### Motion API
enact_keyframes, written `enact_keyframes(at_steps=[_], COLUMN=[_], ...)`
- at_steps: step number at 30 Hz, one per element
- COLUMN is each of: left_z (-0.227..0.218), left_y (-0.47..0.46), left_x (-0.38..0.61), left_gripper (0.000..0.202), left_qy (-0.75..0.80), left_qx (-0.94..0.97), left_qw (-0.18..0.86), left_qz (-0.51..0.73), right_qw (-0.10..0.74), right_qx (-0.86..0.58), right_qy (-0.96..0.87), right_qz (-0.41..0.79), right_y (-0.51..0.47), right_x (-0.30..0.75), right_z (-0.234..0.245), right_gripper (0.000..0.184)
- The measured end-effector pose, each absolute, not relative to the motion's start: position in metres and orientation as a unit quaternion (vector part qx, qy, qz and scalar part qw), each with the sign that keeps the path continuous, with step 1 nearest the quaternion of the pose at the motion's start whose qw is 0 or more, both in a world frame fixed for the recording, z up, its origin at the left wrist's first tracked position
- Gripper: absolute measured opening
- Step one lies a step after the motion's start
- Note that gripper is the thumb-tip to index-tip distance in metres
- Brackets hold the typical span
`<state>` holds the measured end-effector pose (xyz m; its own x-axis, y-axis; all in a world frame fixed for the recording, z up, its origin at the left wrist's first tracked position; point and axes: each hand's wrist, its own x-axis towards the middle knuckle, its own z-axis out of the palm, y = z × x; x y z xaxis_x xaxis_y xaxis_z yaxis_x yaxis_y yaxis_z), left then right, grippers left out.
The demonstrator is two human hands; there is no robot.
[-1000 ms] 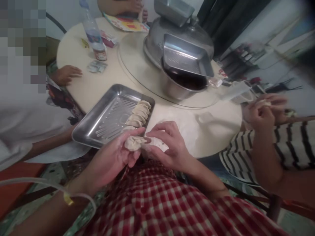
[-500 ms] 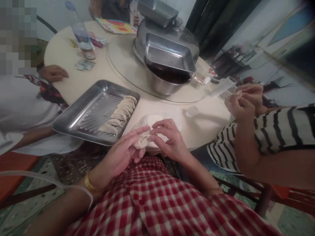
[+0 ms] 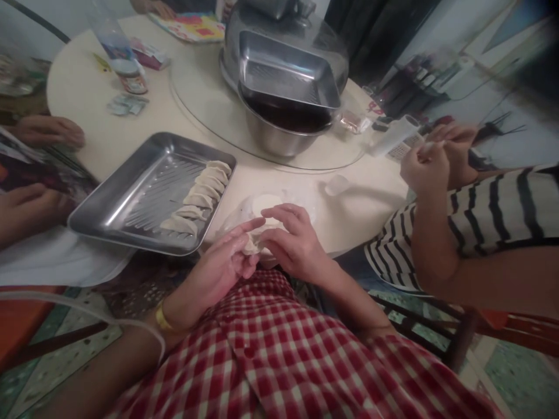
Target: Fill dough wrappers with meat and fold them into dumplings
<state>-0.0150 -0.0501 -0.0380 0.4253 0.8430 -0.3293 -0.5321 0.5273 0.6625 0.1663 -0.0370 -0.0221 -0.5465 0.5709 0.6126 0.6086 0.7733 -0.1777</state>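
My left hand (image 3: 222, 267) and my right hand (image 3: 290, 241) meet at the near edge of the round table (image 3: 144, 116), both pinched on one pale dumpling (image 3: 254, 240) held between them. Most of the dumpling is hidden by my fingers. Just beyond my hands lies a stack of round dough wrappers (image 3: 265, 203) on clear plastic. To the left sits a steel tray (image 3: 117, 201) with a row of several folded dumplings (image 3: 197, 198) along its right side.
A steel bowl (image 3: 279, 131) with dark filling, a tray resting on it, stands on the glass turntable (image 3: 196, 87). A person in a striped shirt (image 3: 489, 221) folds dough at right. Other people's hands (image 3: 48, 131) rest at left. A bottle and jar (image 3: 128, 75) stand far left.
The view has shifted so everything sits further left and lower. My hands stayed together on the dumpling, my right fingers closing more over it. The striped-sleeved person's hands rose slightly.
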Motion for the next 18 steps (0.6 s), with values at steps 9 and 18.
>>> enact_keyframes(at_steps=[9, 18], left_z=[-0.048, -0.044], left_y=[-0.047, -0.045], left_x=[-0.008, -0.004], left_gripper=[0.036, 0.032], left_qy=[0.28, 0.328], left_qx=[0.169, 0.16], left_qw=[0.847, 0.809], left_qz=[0.42, 0.461], right_qw=[0.364, 0.335], right_qx=[-0.344, -0.304], right_qy=[-0.865, -0.892], right_qz=[0.018, 0.004], right_y=[-0.037, -0.048], right_x=[0.17, 0.18], right_z=[-0.025, -0.031], right_gripper=[0.013, 0.01])
